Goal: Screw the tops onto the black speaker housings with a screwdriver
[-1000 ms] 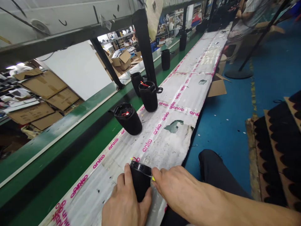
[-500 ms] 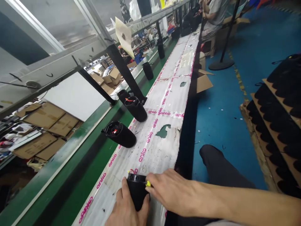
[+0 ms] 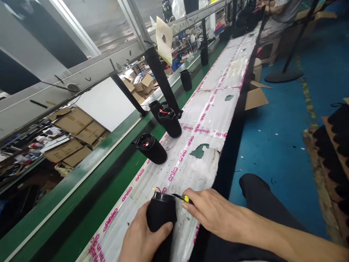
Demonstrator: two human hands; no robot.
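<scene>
My left hand (image 3: 144, 236) is wrapped round a black cylindrical speaker housing (image 3: 163, 214) at the near end of the covered bench. Thin red and yellow wires stick up at its open top rim. To the right of that rim, my right hand (image 3: 207, 207) grips a slim black-and-yellow pointed tool (image 3: 185, 199), perhaps a knife. Its tip points left, close to the rim but seemingly apart from it. Further along stand another black housing (image 3: 154, 149), tilted in view, and one with red wires (image 3: 171, 123).
White plastic printed with pink lettering covers the bench (image 3: 177, 171); it has torn patches. Beside it runs a green conveyor belt (image 3: 100, 193) with more black housings (image 3: 186, 80). A metal frame post (image 3: 163, 80) rises at its edge. Stacked black items (image 3: 331, 145) lie right; a person (image 3: 278, 22) sits far off.
The view has shifted, so the bench scene sits further right. My right hand has drawn the tool back from the housing's rim, showing its dark tip. My left hand still holds the housing.
</scene>
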